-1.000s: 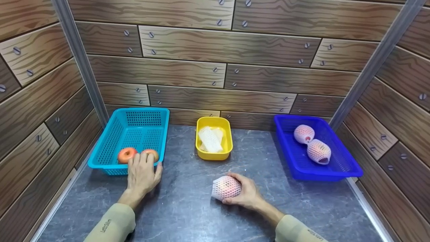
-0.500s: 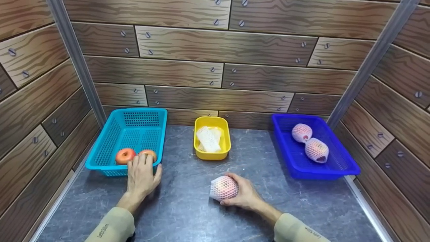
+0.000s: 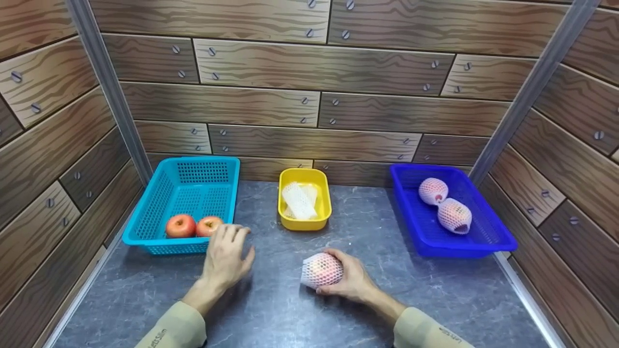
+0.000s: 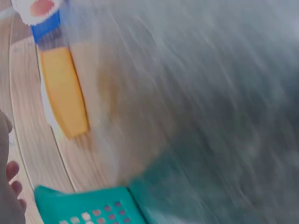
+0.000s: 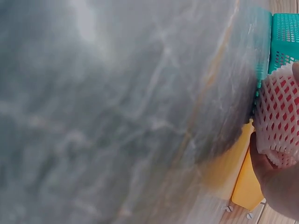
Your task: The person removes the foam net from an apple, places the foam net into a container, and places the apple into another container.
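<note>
My right hand (image 3: 355, 279) grips an apple in a white foam net (image 3: 321, 270) at the middle front of the table; the right wrist view shows the netted apple (image 5: 280, 114) at its right edge, with the thumb curled beside it. Just outside the front right corner of the teal basket (image 3: 164, 246) is my left hand (image 3: 226, 256), its fingers loosely bent and holding nothing. Two bare red apples, a left one (image 3: 181, 226) and a right one (image 3: 209, 225), lie in that basket. My left fingers partly cover the basket's front rim.
A yellow tub (image 3: 304, 224) with white foam nets (image 3: 299, 200) stands at the back middle. On the right, a blue basket (image 3: 454, 249) holds two netted apples (image 3: 454, 216). Wood-patterned walls (image 3: 266, 106) enclose the grey marbled table (image 3: 271, 319) on the visible sides.
My left hand has come off the right bare apple and shifted right, out over the basket's front corner. My right hand keeps the netted apple in nearly the same place.
</note>
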Available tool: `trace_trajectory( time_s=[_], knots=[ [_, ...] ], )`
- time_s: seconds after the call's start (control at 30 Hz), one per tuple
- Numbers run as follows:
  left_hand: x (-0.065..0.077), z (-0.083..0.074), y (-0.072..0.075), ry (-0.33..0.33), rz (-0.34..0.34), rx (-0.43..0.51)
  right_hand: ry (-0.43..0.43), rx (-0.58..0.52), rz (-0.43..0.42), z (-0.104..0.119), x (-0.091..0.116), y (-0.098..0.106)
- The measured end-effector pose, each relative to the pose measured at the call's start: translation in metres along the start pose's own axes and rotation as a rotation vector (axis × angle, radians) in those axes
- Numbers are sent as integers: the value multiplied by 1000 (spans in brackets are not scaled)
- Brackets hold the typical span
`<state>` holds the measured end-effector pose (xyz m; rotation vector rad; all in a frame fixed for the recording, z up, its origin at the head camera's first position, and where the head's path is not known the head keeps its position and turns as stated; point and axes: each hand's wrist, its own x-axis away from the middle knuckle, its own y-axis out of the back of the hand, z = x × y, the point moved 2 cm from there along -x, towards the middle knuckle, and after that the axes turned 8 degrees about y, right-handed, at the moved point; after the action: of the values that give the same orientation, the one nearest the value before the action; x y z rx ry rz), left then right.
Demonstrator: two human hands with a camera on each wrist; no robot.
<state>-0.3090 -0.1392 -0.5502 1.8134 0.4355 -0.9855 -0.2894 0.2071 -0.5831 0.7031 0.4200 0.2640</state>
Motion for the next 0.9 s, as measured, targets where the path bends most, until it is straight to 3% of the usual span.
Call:
trace_trajectory(
  time_s=[0.2, 0.6, 0.9],
  knots=[
    [2, -25, -4, -19, 94, 103, -3, -8, -19, 6, 1, 3],
    [0, -70, -11, 52, 355, 296, 62, 6, -108, 23, -3, 22],
    [-9, -89, -14, 101, 402, 537, 84, -40, -104, 40, -5, 38]
  ],
)
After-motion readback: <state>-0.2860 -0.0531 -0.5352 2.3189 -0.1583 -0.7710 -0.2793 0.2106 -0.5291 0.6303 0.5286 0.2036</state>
